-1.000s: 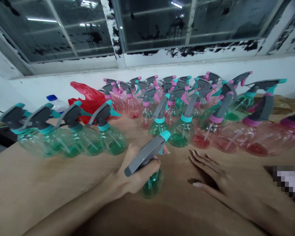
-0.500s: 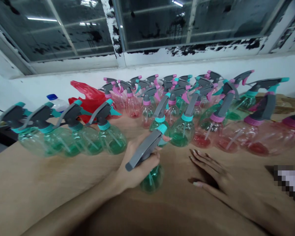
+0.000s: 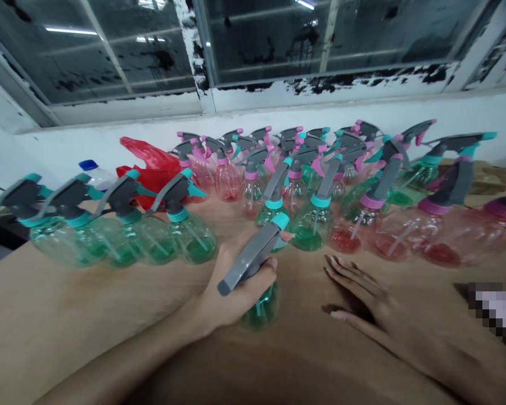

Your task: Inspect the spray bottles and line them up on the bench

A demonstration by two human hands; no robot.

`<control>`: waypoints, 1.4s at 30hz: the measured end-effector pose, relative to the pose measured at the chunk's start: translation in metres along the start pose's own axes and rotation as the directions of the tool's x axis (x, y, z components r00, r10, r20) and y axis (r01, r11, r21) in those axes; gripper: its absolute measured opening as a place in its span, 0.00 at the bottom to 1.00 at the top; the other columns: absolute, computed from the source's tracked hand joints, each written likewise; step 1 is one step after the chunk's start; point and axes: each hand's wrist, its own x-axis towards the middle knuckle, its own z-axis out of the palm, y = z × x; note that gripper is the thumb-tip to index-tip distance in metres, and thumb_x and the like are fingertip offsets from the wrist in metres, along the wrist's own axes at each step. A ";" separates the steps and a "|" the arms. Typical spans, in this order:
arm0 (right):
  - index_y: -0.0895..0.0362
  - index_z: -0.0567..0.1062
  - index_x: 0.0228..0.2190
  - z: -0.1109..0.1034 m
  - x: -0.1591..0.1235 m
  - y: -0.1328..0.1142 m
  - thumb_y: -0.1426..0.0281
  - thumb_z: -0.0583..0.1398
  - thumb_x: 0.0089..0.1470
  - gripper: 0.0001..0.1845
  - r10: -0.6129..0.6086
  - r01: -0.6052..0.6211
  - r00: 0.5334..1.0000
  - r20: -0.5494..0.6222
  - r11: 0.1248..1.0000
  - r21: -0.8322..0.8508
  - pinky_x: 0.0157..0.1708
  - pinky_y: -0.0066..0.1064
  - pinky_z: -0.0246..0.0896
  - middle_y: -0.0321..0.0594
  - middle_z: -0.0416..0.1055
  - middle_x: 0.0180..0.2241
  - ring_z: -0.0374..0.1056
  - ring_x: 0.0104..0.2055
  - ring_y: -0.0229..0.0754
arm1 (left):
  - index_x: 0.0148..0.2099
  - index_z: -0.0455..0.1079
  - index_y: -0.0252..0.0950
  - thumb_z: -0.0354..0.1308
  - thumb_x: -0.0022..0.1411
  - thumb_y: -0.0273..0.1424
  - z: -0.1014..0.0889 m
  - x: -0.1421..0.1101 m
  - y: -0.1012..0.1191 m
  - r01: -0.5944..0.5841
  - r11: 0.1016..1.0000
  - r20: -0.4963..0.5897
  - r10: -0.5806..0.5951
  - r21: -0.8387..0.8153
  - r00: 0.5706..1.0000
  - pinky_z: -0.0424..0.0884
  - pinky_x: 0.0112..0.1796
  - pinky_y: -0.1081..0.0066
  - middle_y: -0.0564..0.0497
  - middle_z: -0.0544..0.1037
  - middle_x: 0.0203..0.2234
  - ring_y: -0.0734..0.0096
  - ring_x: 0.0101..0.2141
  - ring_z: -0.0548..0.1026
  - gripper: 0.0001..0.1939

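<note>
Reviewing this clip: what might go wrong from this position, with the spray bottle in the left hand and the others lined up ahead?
The left hand grips the held spray bottle around its sprayer, so a squeeze on the trigger might set off a squirt.
The green bottle stands just ahead, so a forward push could knock it.
The right hand lies near the pink-collared bottle; sliding forward, it might nudge that one.

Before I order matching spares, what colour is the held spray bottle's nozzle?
Turquoise nozzle, best seen in the head view.
</note>
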 end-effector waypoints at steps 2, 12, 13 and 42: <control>0.49 0.51 0.60 0.000 0.000 -0.001 0.56 0.55 0.53 0.36 -0.002 0.002 1.000 -0.002 1.000 0.003 0.59 0.47 0.48 0.39 0.51 0.62 0.49 0.62 0.49 | 0.41 0.69 0.40 0.52 0.54 0.26 0.000 0.001 0.001 0.006 1.000 0.004 -0.006 0.008 1.000 0.70 0.27 0.72 0.54 0.73 0.24 0.70 0.24 0.72 0.11; 0.49 0.51 0.60 0.002 -0.001 0.001 0.57 0.55 0.54 0.35 -0.009 0.009 1.000 -0.021 1.000 0.004 0.59 0.48 0.47 0.39 0.51 0.62 0.48 0.62 0.50 | 0.33 0.68 0.37 0.51 0.53 0.26 0.000 0.002 0.002 0.004 1.000 0.004 -0.004 -0.026 1.000 0.70 0.27 0.72 0.53 0.72 0.24 0.70 0.26 0.73 0.06; 0.49 0.51 0.60 0.002 -0.001 0.001 0.56 0.55 0.54 0.36 -0.011 0.011 1.000 -0.025 1.000 0.000 0.59 0.48 0.47 0.39 0.51 0.62 0.49 0.62 0.50 | 0.33 0.68 0.37 0.51 0.52 0.26 0.000 0.002 0.002 0.001 1.000 0.001 -0.001 -0.032 1.000 0.69 0.28 0.71 0.53 0.72 0.24 0.70 0.25 0.73 0.06; 0.51 0.52 0.60 0.004 -0.001 0.002 0.56 0.55 0.54 0.36 -0.024 0.023 0.999 -0.029 1.000 -0.015 0.59 0.46 0.47 0.39 0.52 0.61 0.49 0.62 0.48 | 0.33 0.68 0.39 0.50 0.51 0.27 -0.010 0.002 0.009 0.003 1.000 0.112 0.000 -0.025 0.994 0.61 0.20 0.72 0.57 0.63 0.15 0.73 0.17 0.62 0.08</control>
